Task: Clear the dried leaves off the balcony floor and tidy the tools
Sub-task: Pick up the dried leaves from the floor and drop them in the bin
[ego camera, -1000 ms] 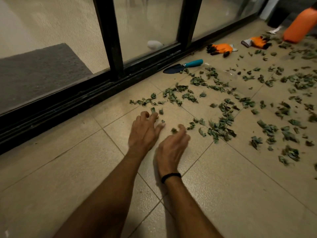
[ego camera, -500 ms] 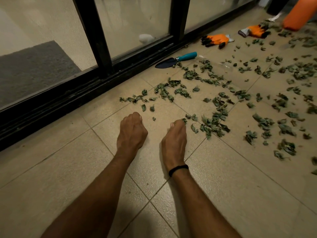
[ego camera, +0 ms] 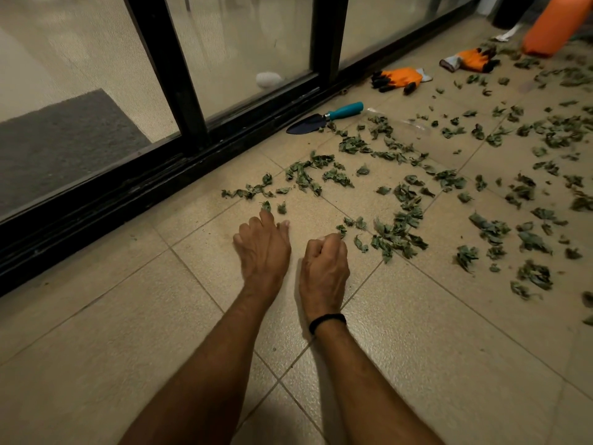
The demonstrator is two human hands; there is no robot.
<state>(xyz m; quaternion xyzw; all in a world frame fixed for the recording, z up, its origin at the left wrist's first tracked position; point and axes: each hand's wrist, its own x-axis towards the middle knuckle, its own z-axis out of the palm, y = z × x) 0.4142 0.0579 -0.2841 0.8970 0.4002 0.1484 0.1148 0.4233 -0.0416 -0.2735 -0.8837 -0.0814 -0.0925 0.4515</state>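
Dried green leaves (ego camera: pixel 398 232) lie scattered over the beige tiled floor (ego camera: pixel 417 332), thickest to the right and far right. My left hand (ego camera: pixel 263 248) rests on the tiles with loosely bent fingers; its fingertips are just short of two small leaves (ego camera: pixel 265 205). My right hand (ego camera: pixel 324 264), with a black band on the wrist, is curled into a fist beside it. Its knuckles touch a small leaf (ego camera: pixel 341 229), and I see nothing inside it. A trowel (ego camera: pixel 324 118) with a teal handle lies by the door track. Two orange gloves (ego camera: pixel 399 79) (ego camera: pixel 468 59) lie farther back.
A black sliding-door frame and track (ego camera: pixel 128 194) run along the left, with glass above. An orange container (ego camera: pixel 552 27) lies at the top right. A clear plastic piece (ego camera: pixel 401 122) lies among the leaves near the trowel.
Both hands went from spread fingers to fists. Now the left hand's fingers have loosened and reach forward a little, while the right stays curled. The view has shifted slightly.
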